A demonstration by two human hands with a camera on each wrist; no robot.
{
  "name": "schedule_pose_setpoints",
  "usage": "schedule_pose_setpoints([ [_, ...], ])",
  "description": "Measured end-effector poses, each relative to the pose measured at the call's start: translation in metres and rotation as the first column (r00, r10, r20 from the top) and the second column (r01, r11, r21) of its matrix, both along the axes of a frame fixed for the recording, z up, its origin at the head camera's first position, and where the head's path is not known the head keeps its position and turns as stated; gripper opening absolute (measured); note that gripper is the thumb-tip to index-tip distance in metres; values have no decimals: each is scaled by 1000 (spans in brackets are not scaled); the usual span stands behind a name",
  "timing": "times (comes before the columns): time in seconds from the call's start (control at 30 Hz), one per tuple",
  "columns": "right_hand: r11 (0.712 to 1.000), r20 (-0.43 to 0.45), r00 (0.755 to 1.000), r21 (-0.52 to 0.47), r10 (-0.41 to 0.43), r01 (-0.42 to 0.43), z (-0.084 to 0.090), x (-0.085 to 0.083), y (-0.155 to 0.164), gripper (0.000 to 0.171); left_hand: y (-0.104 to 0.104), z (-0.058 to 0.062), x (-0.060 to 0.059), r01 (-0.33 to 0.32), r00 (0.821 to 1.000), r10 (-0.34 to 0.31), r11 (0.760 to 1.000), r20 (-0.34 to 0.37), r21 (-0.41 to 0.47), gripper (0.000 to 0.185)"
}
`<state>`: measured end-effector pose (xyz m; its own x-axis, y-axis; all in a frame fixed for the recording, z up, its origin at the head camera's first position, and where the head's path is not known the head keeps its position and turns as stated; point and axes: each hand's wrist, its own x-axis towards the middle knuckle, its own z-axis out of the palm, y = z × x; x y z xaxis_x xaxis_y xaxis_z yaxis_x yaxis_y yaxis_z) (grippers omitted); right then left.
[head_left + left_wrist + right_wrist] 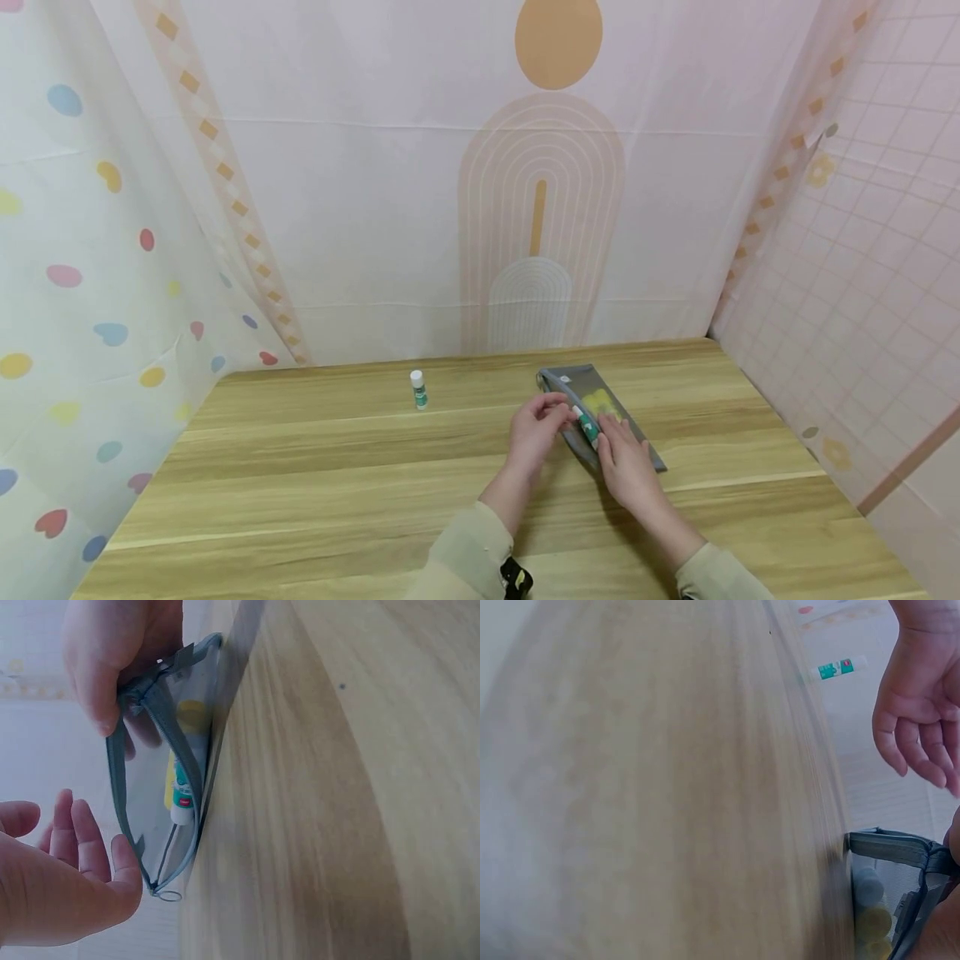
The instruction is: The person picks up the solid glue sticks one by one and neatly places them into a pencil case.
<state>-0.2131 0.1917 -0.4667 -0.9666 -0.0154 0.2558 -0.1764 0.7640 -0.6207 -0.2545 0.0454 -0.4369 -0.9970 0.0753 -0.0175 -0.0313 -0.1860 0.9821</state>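
A grey zip pouch (633, 432) with see-through sides lies on the table, its mouth spread apart in the left wrist view. Through that mouth a green-and-white glue stick (182, 791) shows inside, beside something yellow (600, 402). My right hand (628, 468) grips the pouch at one end of its zipped edge, thumb on the outside. Close by the opening is my left hand (534, 433), its fingers loosely bent and holding nothing in the left wrist view. Whether its fingertips touch the pouch edge, I cannot tell.
Another glue stick (419, 392) with a white cap stands upright on the wooden table (300, 483), left of the pouch. Patterned curtains (375, 208) hang behind the table and along both sides.
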Motion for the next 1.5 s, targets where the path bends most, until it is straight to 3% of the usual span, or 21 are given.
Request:
schedule_pose_setpoints([
  [0.17,1000,-2,1000,4,1,-1,0,-1,0,41,-4,3,2,-13,999,12,1000,-42,-9,22],
  [0.37,1000,3,1000,4,0,0,2,0,0,41,-6,7,5,-71,990,55,990,-127,-119,16],
  [0.47,1000,15,1000,0,0,0,2,1,0,42,-8,10,7,-110,976,65,970,-206,-215,15],
  [0.57,1000,18,1000,-1,3,-3,2,1,0,42,-9,13,8,-169,948,67,934,-312,-314,15],
  [0.73,1000,23,1000,-4,7,-7,2,1,0,41,-13,15,11,-268,878,28,856,-478,-442,16],
  [0.8,1000,23,1000,-5,8,-8,2,1,0,41,-15,14,12,-316,842,3,813,-539,-489,16],
  [0.87,1000,22,1000,-4,8,-7,2,1,0,41,-17,14,11,-377,803,-20,756,-595,-535,16],
  [0.97,1000,22,1000,0,11,-11,2,2,0,41,-21,13,9,-468,751,-62,652,-657,-597,15],
  [1.13,1000,15,1000,8,11,-11,1,1,0,41,-31,13,5,-558,707,-140,493,-693,-668,20],
  [1.2,1000,13,1000,10,9,-9,1,1,0,41,-36,12,2,-590,683,-167,448,-711,-672,22],
  [1.33,1000,16,1000,12,9,-10,1,2,-1,42,-46,9,-3,-642,642,-206,381,-738,-665,26],
  [1.5,1000,5,1000,17,5,-5,2,2,-1,41,-57,7,-9,-669,622,-228,343,-749,-659,32],
])
